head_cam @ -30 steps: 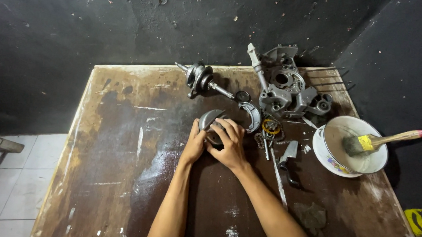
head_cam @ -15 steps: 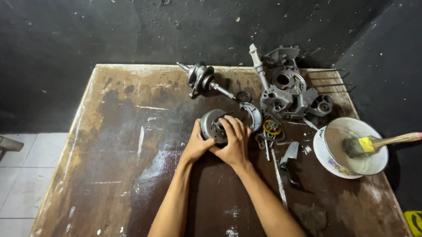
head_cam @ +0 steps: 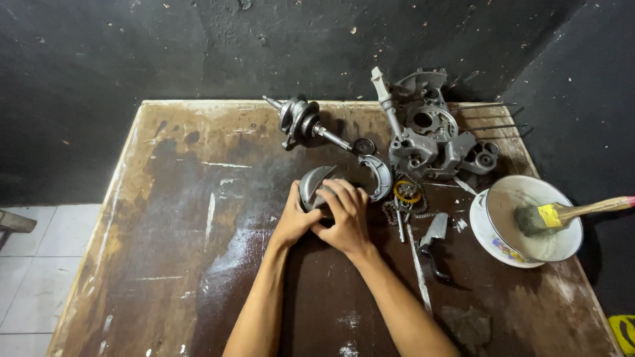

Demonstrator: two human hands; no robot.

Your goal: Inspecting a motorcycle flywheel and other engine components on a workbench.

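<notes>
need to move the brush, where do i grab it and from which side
Probably by the bare wooden handle, coming in from the right. The brush lies tilted in the bowl, bristles down inside it, while the handle juts out past the right rim with open space around it.

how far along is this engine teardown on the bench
Done: the crankshaft and the engine case lie apart on the table, with small parts beside them. In hand: both hands, left and right, grip a round grey metal part. Left: the brush rests in the bowl, unused now.
</notes>
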